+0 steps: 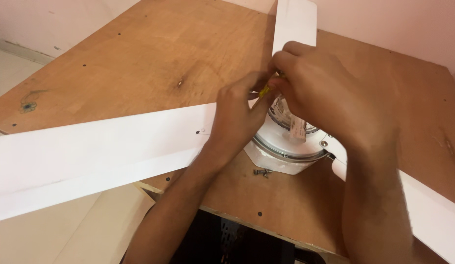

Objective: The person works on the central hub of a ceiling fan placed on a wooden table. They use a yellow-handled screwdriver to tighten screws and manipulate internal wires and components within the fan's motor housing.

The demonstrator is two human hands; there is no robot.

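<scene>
— Gripping now: both hands meet over the fan hub point(286, 146); left hand point(237, 122) pinches a yellow tool point(264, 90), right hand point(325, 93) closes round its top end, just above the motor.

— Risk as I judge it: the tool could slip off and gouge the white blade point(90, 151); that blade overhangs the plywood table point(139, 58), so a nudge might swing the whole fan.

— And the loose bolt point(262, 172) by the hub, near the edge; it could roll off.
</scene>
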